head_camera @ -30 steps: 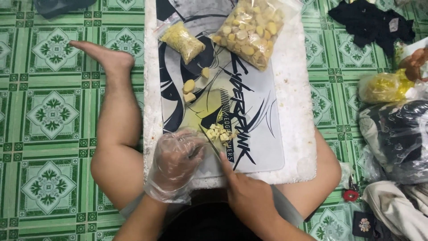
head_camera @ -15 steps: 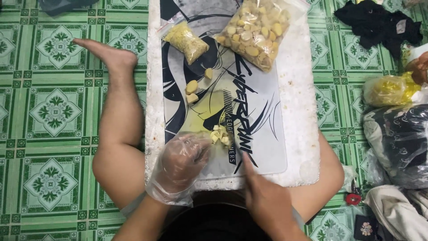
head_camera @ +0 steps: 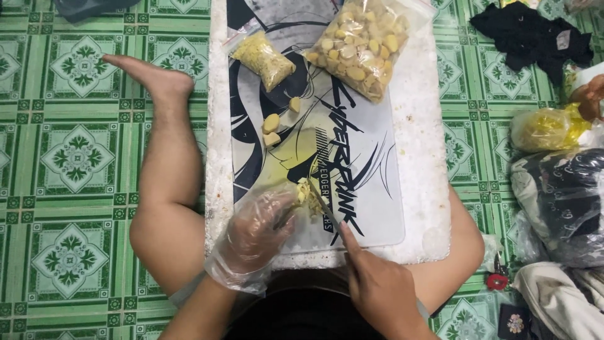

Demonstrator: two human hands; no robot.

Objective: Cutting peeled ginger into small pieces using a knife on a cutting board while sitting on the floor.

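Fingers of the gloved left hand point(head_camera: 255, 233) pin yellow pieces point(head_camera: 305, 194) — right hand point(head_camera: 377, 289) grips a half-hidden knife point(head_camera: 327, 211).

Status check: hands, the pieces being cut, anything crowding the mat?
Left hand, in clear plastic glove, pins pale yellow pieces. Right hand holds knife, blade on the pile. Two bags and loose chunks lie farther up the mat, apart.

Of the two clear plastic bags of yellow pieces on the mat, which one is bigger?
The larger clear bag of chunky pale-yellow pieces at the mat's top right; the small clear bag to its left holds finer bits.
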